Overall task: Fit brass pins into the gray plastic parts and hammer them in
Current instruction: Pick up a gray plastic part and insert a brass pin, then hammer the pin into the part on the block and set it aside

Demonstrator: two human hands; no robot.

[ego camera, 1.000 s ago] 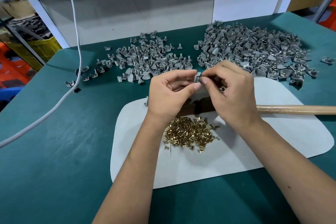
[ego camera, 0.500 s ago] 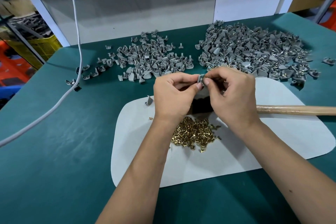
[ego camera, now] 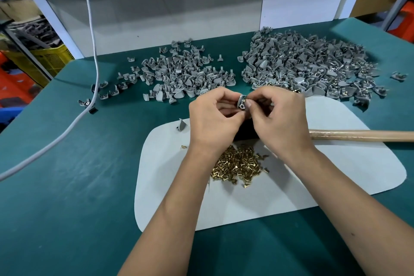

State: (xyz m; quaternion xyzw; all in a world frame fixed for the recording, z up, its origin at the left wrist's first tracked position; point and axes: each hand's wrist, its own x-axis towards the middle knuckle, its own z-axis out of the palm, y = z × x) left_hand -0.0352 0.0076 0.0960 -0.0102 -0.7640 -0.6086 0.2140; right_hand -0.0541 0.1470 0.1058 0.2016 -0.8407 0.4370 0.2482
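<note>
Small gray plastic part [ego camera: 242, 102] pinched between both hands, left hand [ego camera: 214, 119] and right hand [ego camera: 281, 119], raised over white mat [ego camera: 336, 177]; loose brass pins [ego camera: 238, 163] lie just beneath wrists, wooden-handled hammer [ego camera: 363, 135] nearer the right.

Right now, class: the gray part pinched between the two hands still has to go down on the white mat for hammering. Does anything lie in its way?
Nothing solid shows between the gray part and the white mat. Both the left hand and right hand grip it above the mat. The brass pins and hammer handle occupy part of it; bare mat remains.
</note>
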